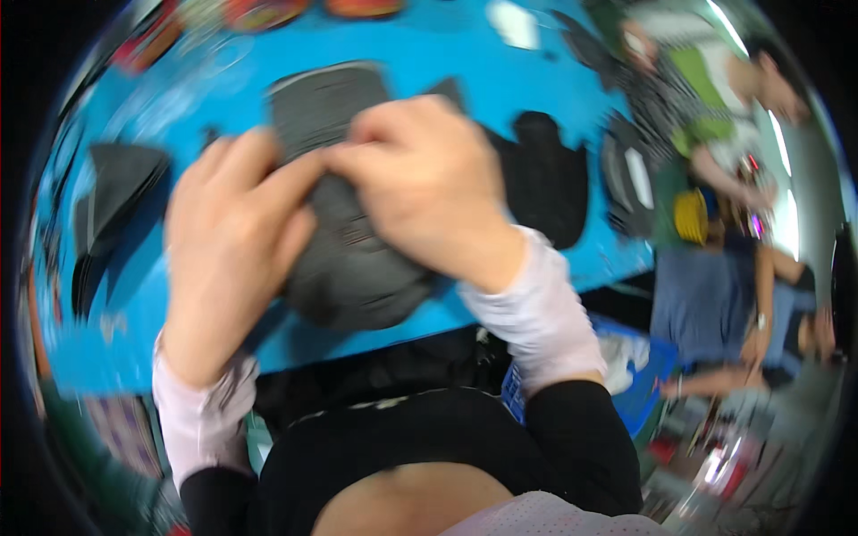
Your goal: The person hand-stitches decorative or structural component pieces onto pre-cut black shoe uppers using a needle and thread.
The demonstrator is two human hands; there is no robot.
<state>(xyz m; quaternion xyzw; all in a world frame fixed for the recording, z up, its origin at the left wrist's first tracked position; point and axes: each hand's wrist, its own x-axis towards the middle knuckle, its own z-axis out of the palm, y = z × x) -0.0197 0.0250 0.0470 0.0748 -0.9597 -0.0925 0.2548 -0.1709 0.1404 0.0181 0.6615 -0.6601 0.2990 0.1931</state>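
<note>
A long dark grey piece with rounded ends [362,281], looking like a leathery shoe upper with creased bands across it, lies in front of me over the blue table. My left hand [228,237] is on its left side, fingers curled and thumb bent toward the middle. From the right, my right hand [429,183] closes its fingers over the same piece. The two hands meet at its centre, and blur and the knuckles hide what exactly the fingertips pinch. Close beyond my right hand lies a black cut piece [545,179] with a rounded, lobed outline.
Folded dark pieces [125,188] stand at the table's left. More grey pieces [626,174] lie at the right edge. Red-orange rolls [264,11], clear plastic [192,76] and a white scrap [514,24] are at the far side. A blue basket [657,393] stands below right, near people seated at work.
</note>
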